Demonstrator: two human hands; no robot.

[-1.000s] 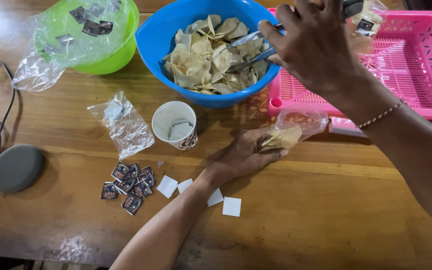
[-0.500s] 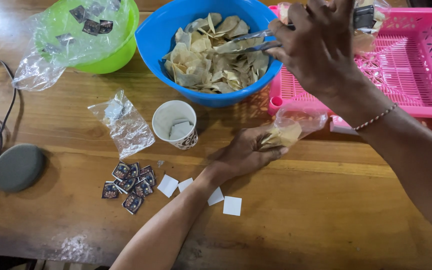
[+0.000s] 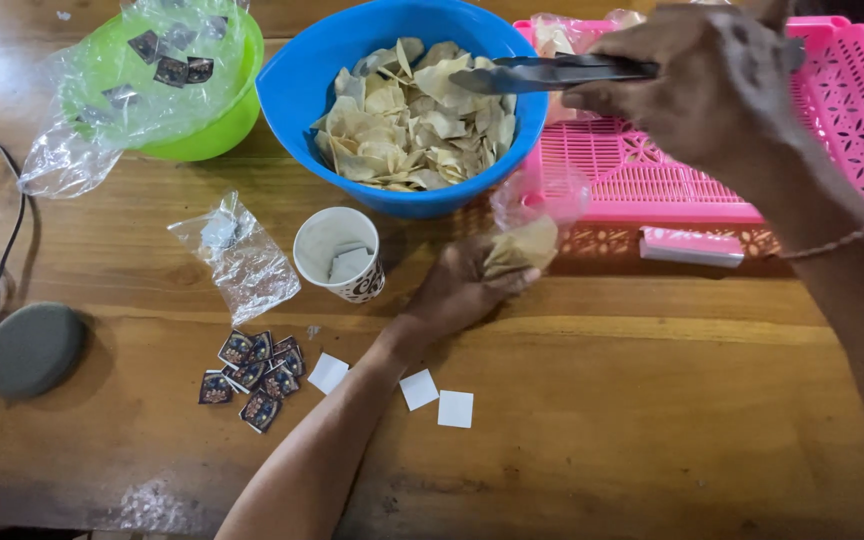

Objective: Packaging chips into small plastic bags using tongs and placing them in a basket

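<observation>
My left hand (image 3: 462, 285) rests on the wooden table and grips a small clear plastic bag (image 3: 530, 218) partly filled with pale chips. My right hand (image 3: 707, 85) hovers over the pink basket and holds metal tongs (image 3: 542, 74). The tongs point left over the blue bowl (image 3: 297, 75), which is full of pale chips (image 3: 412, 115). The tong tips pinch a chip just above the pile. The bag's mouth stands upward beside the bowl's right rim.
A pink slotted basket (image 3: 852, 110) lies at the right. A green bowl (image 3: 207, 125) lined with plastic holds small dark labels. A paper cup (image 3: 342, 255), an empty clear bag (image 3: 237, 255), dark labels (image 3: 257, 370), white squares (image 3: 417, 390) and a grey pad (image 3: 30, 348) lie on the table.
My right hand rose and swung right, bringing the tongs level above the chips. My left hand lifted the bag and tilted it toward the bowl.
</observation>
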